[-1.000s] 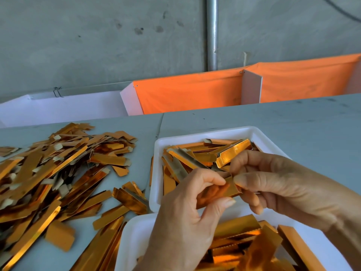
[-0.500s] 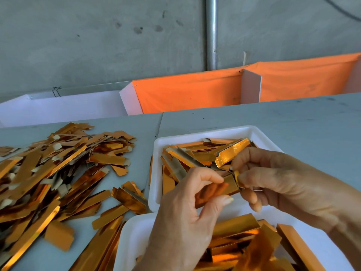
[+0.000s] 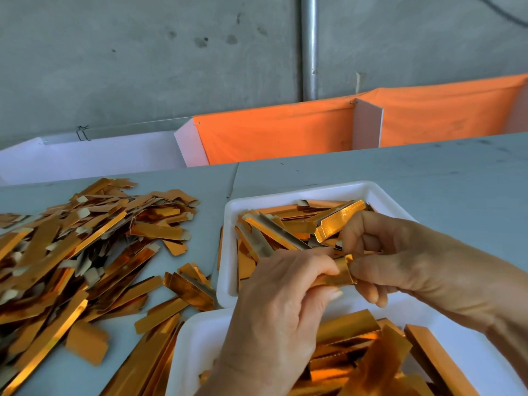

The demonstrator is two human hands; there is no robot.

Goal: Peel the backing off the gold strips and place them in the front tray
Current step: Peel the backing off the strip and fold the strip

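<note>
My left hand [image 3: 274,307] and my right hand [image 3: 400,261] both pinch one short gold strip [image 3: 340,274] between thumbs and forefingers, above the gap between two white trays. The strip's right end curls upward at my right thumb. The farther white tray [image 3: 380,195] holds several gold strips, one of them [image 3: 340,221] propped up at an angle. The nearer white tray [image 3: 194,335] at the bottom holds more gold strips [image 3: 368,352], partly hidden by my left wrist.
A big loose pile of gold strips [image 3: 77,247] covers the grey table's left side. An orange cloth barrier [image 3: 285,130] and white panels [image 3: 94,155] stand along the table's far edge, with a concrete wall and metal pipe [image 3: 310,47] behind.
The strip is now mostly covered by my fingers and its right end has curled up. Both hands have stayed in nearly the same place over the trays.
</note>
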